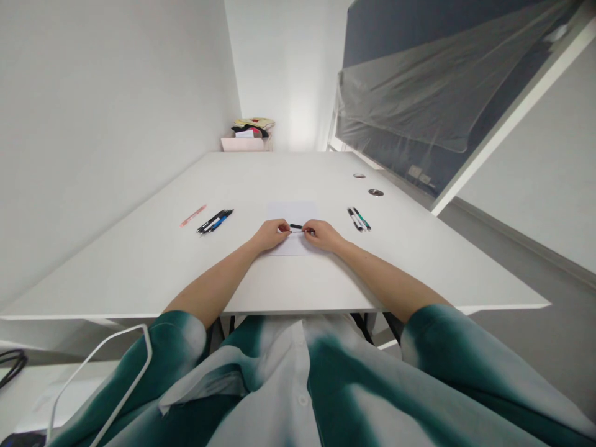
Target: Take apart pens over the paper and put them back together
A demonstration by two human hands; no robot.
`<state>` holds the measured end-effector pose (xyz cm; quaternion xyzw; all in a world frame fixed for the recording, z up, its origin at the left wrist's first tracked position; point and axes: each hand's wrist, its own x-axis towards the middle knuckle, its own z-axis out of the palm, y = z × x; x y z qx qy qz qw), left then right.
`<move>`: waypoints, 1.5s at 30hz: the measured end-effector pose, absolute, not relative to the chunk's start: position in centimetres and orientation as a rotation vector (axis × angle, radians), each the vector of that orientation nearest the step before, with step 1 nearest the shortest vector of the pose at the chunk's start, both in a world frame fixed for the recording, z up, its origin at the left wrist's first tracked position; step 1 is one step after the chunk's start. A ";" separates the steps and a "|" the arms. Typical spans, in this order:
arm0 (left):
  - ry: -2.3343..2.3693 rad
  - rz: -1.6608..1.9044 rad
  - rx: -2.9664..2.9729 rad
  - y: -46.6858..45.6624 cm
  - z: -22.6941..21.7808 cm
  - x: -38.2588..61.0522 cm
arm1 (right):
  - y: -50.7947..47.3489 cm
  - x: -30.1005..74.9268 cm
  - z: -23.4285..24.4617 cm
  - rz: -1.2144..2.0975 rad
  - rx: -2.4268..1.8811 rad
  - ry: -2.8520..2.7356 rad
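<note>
Left hand (270, 235) and right hand (322, 236) both pinch thin black pen (295, 228) over paper (292, 214), frame centre; pens (215, 221) left.

No text, label, brand or number can be read on anything here.

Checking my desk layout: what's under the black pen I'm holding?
A white sheet of paper lies on the table beneath the black pen. Its far part shows bare; the left hand and right hand cover its middle, so anything under them is hidden.
</note>
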<state>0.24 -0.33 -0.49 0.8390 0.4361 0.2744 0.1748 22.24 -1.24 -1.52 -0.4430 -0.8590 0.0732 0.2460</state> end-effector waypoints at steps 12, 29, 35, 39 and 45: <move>1.214 0.790 2.358 -0.1 -1.0 0.6 | -1.3 22.0 -1.5 0.226 -1.175 -2.306; 1.270 0.803 2.485 -0.3 -0.7 1.0 | -0.9 21.9 -1.7 0.268 -1.193 -2.247; 1.226 0.767 2.540 -0.5 -0.7 1.0 | -0.8 21.8 -2.0 0.310 -1.130 -2.274; 1.208 0.748 2.583 -0.8 -0.8 1.2 | -0.8 21.7 -2.3 0.300 -1.109 -2.271; 1.200 0.747 2.615 -0.8 -1.0 1.4 | -0.8 21.6 -2.5 0.289 -1.077 -2.276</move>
